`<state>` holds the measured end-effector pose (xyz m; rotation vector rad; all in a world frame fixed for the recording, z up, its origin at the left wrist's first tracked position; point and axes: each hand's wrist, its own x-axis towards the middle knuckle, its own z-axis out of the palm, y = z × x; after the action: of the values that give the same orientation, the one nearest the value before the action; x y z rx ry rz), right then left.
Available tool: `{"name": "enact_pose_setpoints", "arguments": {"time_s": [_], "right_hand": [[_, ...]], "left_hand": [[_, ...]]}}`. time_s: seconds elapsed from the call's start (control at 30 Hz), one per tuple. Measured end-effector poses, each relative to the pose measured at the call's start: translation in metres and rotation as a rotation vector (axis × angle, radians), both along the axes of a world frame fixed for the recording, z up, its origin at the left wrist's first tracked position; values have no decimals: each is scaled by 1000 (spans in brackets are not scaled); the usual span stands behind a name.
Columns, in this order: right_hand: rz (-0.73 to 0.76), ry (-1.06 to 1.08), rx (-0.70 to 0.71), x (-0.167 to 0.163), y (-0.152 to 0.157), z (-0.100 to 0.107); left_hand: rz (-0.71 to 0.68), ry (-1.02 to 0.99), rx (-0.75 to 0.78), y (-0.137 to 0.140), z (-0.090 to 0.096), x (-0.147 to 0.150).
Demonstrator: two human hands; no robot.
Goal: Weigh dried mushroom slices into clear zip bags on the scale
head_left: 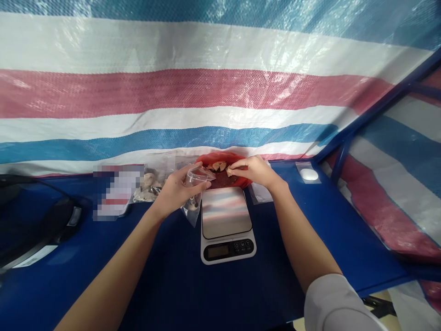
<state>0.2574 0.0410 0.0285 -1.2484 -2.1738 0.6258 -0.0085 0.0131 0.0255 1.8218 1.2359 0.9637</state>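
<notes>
My left hand (181, 187) is closed on the top of a clear plastic zip bag (191, 209), which hangs down with a few small pieces inside. Over a red bag or bowl (243, 180), my right hand (253, 171) pinches a small pale dried piece (229, 172). Thin tan dried slices (218, 166) lie in the red container, toward its back. In front of it stands a white kitchen scale (228, 257) with a bare, shiny metal plate; its display looks blank.
Left of my left hand are clear bags of pale lumpy pieces (149, 186) and a blurred card or phone (119, 193). A black bag (58, 214) lies at far left. Flat plastic bags (260, 193) and a small bag with a white oval item (309, 174) sit right. Striped sheeting (206, 92) backs the blue table.
</notes>
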Motion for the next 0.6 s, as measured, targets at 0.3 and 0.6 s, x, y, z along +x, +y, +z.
{"name": "enact_pose_setpoints", "arguments": {"time_s": [0.3,0.6], "right_hand": [[71,272,-14,-21,-20,28],[167,24,20,-43,-28,32]], "left_hand": [[-45,100,153,-8,-8,17],[-117,91,244,-12,-8,27]]}}
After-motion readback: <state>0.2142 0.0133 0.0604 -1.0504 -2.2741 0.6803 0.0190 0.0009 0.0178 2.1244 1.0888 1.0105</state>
